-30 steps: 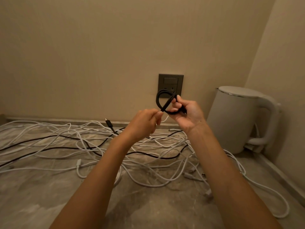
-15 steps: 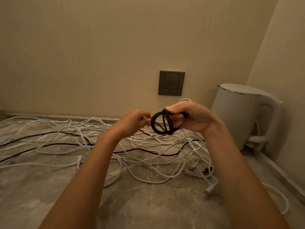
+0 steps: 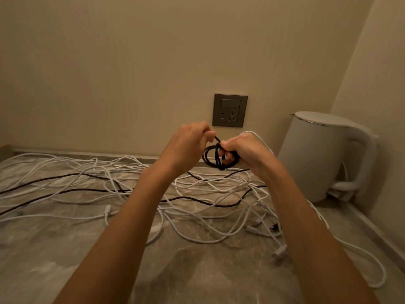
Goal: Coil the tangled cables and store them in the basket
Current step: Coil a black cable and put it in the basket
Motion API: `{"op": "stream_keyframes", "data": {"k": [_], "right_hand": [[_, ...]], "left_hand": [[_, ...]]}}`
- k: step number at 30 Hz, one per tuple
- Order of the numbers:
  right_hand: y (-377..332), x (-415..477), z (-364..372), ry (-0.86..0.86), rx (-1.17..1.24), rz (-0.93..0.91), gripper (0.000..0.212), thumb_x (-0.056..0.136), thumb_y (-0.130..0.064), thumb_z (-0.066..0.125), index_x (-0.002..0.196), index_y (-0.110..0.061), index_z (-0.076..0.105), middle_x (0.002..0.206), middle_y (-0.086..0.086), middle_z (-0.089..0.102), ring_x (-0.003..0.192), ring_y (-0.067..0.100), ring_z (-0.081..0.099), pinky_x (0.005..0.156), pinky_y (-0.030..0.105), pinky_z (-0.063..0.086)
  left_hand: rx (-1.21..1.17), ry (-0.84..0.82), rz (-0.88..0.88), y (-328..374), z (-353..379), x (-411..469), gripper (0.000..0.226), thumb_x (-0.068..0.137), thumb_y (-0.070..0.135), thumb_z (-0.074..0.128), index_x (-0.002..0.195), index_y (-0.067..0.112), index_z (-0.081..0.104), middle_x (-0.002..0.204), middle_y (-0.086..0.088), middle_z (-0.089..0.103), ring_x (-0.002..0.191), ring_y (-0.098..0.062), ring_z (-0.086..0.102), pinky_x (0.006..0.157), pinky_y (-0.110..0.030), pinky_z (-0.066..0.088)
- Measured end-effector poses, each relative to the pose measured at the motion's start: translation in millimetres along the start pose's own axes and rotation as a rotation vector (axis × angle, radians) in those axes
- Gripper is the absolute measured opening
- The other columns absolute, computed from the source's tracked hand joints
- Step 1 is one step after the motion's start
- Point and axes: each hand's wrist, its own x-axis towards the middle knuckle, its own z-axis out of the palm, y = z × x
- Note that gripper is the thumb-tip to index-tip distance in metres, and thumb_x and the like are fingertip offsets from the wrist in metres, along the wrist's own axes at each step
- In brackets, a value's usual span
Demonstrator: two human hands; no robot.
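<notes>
Black coil [image 3: 217, 157]: held up above the surface [image 3: 65, 249], below the wall socket [image 3: 229, 110]. Its loops are stood roughly upright and turned toward the camera, with the long axis running left to right.
Free end [image 3: 217, 139]: led up and to the left out of the coil.
Tangled cables [image 3: 219, 183]: white and black strands are spread loose across the surface beneath both forearms.
Kettle [image 3: 315, 159]: stood at the right, in the corner, apart from the coil.
Left hand [image 3: 188, 142]: fingers are curled, and the free end is pinched.
Right hand [image 3: 245, 150]: fingers are passed through the loops and closed on the coil.
Hands: kept close together, just apart.
</notes>
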Motion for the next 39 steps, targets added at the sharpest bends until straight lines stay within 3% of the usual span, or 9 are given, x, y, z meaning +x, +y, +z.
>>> {"op": "stream_keyframes", "data": {"k": [5, 8, 11, 17, 23, 27, 32, 36, 39], "right_hand": [[2, 6, 0, 0.155, 0.152, -0.104, 0.030, 0.097, -0.012, 0.048, 0.070, -0.007, 0.062, 0.062, 0.003, 0.051, 0.062, 0.013, 0.047, 0.081, 0.035, 0.046], [2, 8, -2, 0.242, 0.354, -0.083, 0.025, 0.097, -0.012, 0.048, 0.076, -0.007, 0.061, 0.062, 0.003, 0.050, 0.063, 0.012, 0.048, 0.080, 0.033, 0.050], [1, 8, -7, 0.249, 0.603, -0.045, 0.020, 0.097, -0.009, 0.048, 0.081, -0.004, 0.059, 0.064, 0.003, 0.050, 0.059, 0.010, 0.047, 0.074, 0.031, 0.052], [-3, 8, -10, 0.174, 0.919, -0.026, 0.020, 0.098, -0.006, 0.045, 0.081, -0.003, 0.056, 0.068, 0.005, 0.051, 0.045, 0.005, 0.048, 0.058, 0.030, 0.051], [-6, 5, -10, 0.036, 1.132, 0.004, 0.018, 0.097, -0.004, 0.044, 0.083, 0.001, 0.055, 0.056, 0.006, 0.055, 0.042, 0.008, 0.046, 0.051, 0.027, 0.053], [-7, 2, -9, -0.062, 1.233, 0.037, 0.023, 0.098, -0.004, 0.040, 0.081, 0.004, 0.054, 0.066, 0.009, 0.044, 0.037, 0.011, 0.045, 0.043, 0.021, 0.048], [-3, 1, -9, -0.162, 1.351, 0.149, 0.024, 0.097, -0.006, 0.039, 0.086, 0.007, 0.056, 0.061, 0.009, 0.047, 0.037, 0.011, 0.044, 0.044, 0.019, 0.049], [5, 5, -9, -0.199, 1.422, 0.262, 0.021, 0.092, -0.006, 0.044, 0.093, 0.009, 0.057, 0.068, 0.018, 0.057, 0.045, 0.010, 0.046, 0.046, 0.021, 0.050], [8, 6, -9, -0.211, 1.258, 0.299, 0.022, 0.080, -0.008, 0.052, 0.090, 0.007, 0.064, 0.065, 0.010, 0.059, 0.055, 0.009, 0.048, 0.058, 0.024, 0.046]], "left_hand": [[-0.098, 0.069, -0.004, 7, 3, 1, 0.019, 0.096, 0.015, 0.045, 0.092, 0.005, 0.060, 0.063, 0.008, 0.047, 0.052, -0.003, 0.040, 0.049, -0.014, 0.032], [-0.202, 0.051, -0.023, 10, 5, -2, 0.014, 0.095, 0.014, 0.049, 0.089, 0.009, 0.061, 0.058, 0.005, 0.051, 0.042, -0.005, 0.047, 0.047, -0.021, 0.043], [-0.277, -0.022, -0.059, 10, 6, -4, 0.013, 0.094, 0.014, 0.050, 0.083, 0.015, 0.058, 0.061, 0.003, 0.058, 0.050, -0.009, 0.058, 0.055, -0.022, 0.053], [-0.314, -0.106, -0.106, 1, 8, -4, 0.010, 0.088, 0.008, 0.058, 0.093, 0.013, 0.067, 0.072, 0.001, 0.065, 0.071, -0.014, 0.064, 0.075, -0.027, 0.054], [-0.331, -0.095, -0.105, -4, 12, -3, 0.014, 0.084, 0.004, 0.062, 0.096, 0.005, 0.068, 0.080, -0.004, 0.067, 0.075, -0.015, 0.065, 0.077, -0.025, 0.054], [-0.368, -0.066, -0.117, -5, 14, -3, 0.011, 0.084, -0.001, 0.060, 0.094, 0.002, 0.064, 0.079, -0.012, 0.067, 0.075, -0.023, 0.065, 0.076, -0.029, 0.054], [-0.368, -0.062, -0.076, -4, 12, -5, 0.025, 0.086, 0.005, 0.059, 0.105, 0.015, 0.046, 0.083, 0.002, 0.063, 0.082, -0.016, 0.066, 0.078, -0.026, 0.055], [-0.294, 0.012, 0.063, -3, 13, -5, 0.036, 0.084, 0.003, 0.059, 0.119, 0.006, 0.051, 0.100, -0.001, 0.056, 0.086, -0.021, 0.066, 0.082, -0.028, 0.055], [-0.248, 0.042, 0.117, -5, 10, -4, 0.033, 0.083, 0.001, 0.061, 0.116, 0.006, 0.059, 0.100, -0.002, 0.050, 0.082, -0.021, 0.064, 0.079, -0.026, 0.055]]}}
